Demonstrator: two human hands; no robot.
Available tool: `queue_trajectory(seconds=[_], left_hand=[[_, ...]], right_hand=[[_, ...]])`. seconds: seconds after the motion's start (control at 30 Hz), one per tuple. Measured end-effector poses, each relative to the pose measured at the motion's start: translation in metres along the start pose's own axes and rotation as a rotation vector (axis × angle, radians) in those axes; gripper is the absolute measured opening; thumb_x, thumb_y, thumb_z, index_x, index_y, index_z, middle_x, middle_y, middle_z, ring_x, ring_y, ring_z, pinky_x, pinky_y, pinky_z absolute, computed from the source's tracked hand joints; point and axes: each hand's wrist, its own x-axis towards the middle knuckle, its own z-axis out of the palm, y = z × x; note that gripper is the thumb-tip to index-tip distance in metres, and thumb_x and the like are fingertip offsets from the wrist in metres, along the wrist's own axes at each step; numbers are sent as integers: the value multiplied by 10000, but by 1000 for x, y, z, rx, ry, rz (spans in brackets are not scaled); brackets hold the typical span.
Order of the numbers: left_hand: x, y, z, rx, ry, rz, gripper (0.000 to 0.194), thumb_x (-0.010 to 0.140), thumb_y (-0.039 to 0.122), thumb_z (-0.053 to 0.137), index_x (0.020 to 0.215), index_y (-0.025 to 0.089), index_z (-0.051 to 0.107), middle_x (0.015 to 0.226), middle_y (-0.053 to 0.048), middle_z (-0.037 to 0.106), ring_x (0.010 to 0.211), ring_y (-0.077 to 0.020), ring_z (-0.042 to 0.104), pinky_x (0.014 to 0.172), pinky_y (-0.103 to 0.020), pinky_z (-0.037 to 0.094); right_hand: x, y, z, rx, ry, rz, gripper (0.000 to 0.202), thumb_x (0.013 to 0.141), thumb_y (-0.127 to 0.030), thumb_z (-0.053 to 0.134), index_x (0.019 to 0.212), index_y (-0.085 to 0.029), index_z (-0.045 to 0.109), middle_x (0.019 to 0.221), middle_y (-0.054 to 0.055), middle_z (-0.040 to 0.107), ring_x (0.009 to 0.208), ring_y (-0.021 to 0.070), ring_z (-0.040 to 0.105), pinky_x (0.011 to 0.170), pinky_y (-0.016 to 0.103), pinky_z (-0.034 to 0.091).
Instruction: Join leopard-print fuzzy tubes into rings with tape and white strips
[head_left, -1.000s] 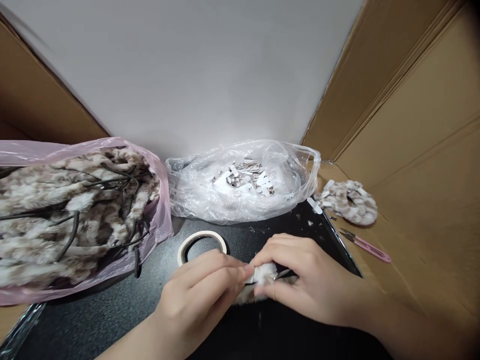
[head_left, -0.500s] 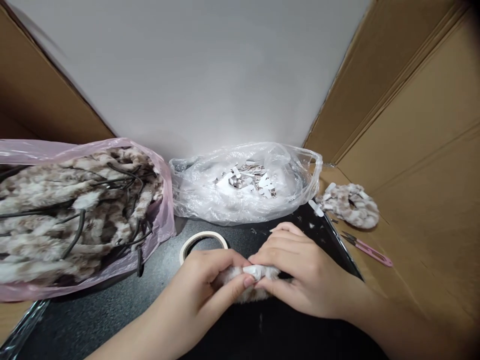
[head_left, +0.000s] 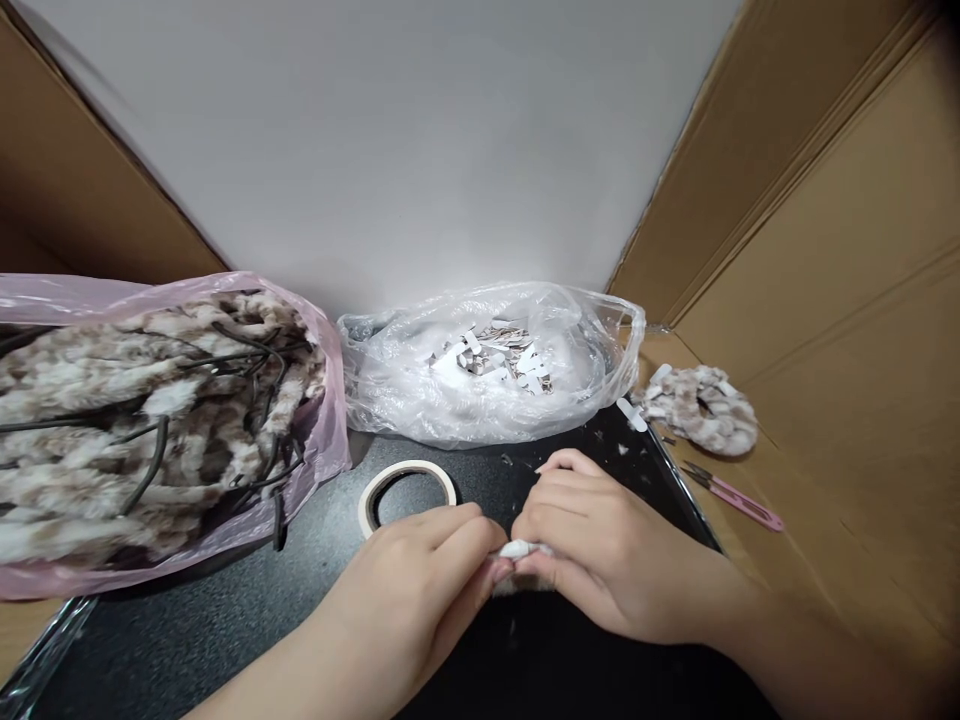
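Observation:
Between both hands, low in the middle of the view, is a small fluffy white and brown furry piece (head_left: 525,582) with a white strip (head_left: 517,549) around it. My left hand (head_left: 431,585) pinches its left side, thumb and forefinger at the strip. From the right, my right hand (head_left: 600,545) closes on the other side, its fingers curled. The hands cover most of the furry piece. A roll of cream tape (head_left: 369,490) lies just behind my left hand on the black surface (head_left: 225,625).
At the left a pink bag (head_left: 334,440) holds furry strips with black cords. Behind the hands, a clear bag (head_left: 480,425) contains white card pieces. On the right lie a furry ring (head_left: 727,430) and a pink-handled cutter (head_left: 746,503). Cardboard walls (head_left: 832,260) flank the space.
My left hand has rolled over the furry piece, its fingers now covering more of it. Less of the white strip and fur shows. My right hand has shifted slightly.

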Motion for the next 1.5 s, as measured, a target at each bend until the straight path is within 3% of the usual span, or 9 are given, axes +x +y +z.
queue_trajectory(seconds=[0.1, 0.3, 0.5, 0.6, 0.83, 1.03, 1.2, 1.37, 1.5], left_hand=[[2, -1, -2, -10, -15, -24, 182, 937, 120, 415, 785, 192, 484, 673, 37, 492, 570, -89, 442, 527, -202, 293], [9, 1, -7, -349, -122, -367, 321, 986, 364, 358, 758, 188, 499, 659, 31, 467, 603, -109, 439, 553, -203, 324], [9, 4, -8, -558, -237, -508, 394, 922, 536, 450, 898, 187, 631, 730, -2, 524, 718, -154, 464, 628, -223, 345], [7, 2, -3, -769, -245, -596, 454, 939, 551, 393, 932, 185, 661, 794, -21, 532, 747, -152, 454, 679, -229, 367], [7, -2, 23, -1545, -439, -678, 376, 898, 544, 502, 868, 169, 516, 588, 57, 382, 491, -74, 325, 504, -190, 318], [4, -1, 32, -1562, -287, -727, 397, 861, 513, 607, 730, 164, 469, 557, 87, 293, 477, -47, 205, 455, -159, 210], [7, 2, 28, -1443, -162, -727, 442, 855, 539, 563, 648, 162, 460, 529, 48, 410, 443, -54, 306, 459, -189, 250], [13, 1, 21, -1357, -293, -729, 625, 862, 691, 365, 878, 108, 591, 606, -34, 579, 436, -70, 389, 505, -216, 313], [10, -2, 24, -1348, -325, -752, 471, 847, 619, 519, 834, 148, 535, 533, 60, 421, 437, -58, 312, 460, -195, 250]], right_hand=[[-1, -2, -6, 162, -106, 153, 50, 926, -180, 557, 928, -170, 607, 859, 14, 647, 813, 142, 556, 836, 290, 396], [-6, 12, -30, 580, -113, 383, 402, 868, -163, 627, 1253, -233, 531, 823, -19, 624, 792, 129, 599, 778, 252, 456], [-1, 43, -18, 1268, -119, 501, 316, 866, -244, 659, 1147, -155, 543, 711, -32, 601, 568, 70, 543, 565, 188, 436], [2, 44, -7, 1381, -113, 515, 265, 852, -269, 683, 1064, -138, 592, 686, -31, 588, 564, 67, 523, 545, 178, 417], [6, 40, 9, 1519, -97, 558, 223, 822, -271, 716, 983, -132, 650, 680, -28, 557, 562, 57, 488, 525, 162, 364], [9, 40, 15, 1564, -68, 597, 249, 772, -298, 758, 928, -134, 655, 687, -28, 543, 564, 62, 466, 520, 167, 351], [7, 44, 16, 1602, -82, 575, 212, 795, -278, 732, 921, -125, 657, 712, -8, 568, 596, 71, 500, 544, 173, 363], [6, 49, 16, 1662, -73, 568, 175, 810, -254, 712, 908, -124, 648, 722, -1, 579, 588, 68, 498, 551, 172, 372], [8, 46, 19, 1639, -67, 606, 191, 800, -272, 720, 906, -131, 645, 732, 4, 589, 611, 78, 510, 579, 184, 394]])
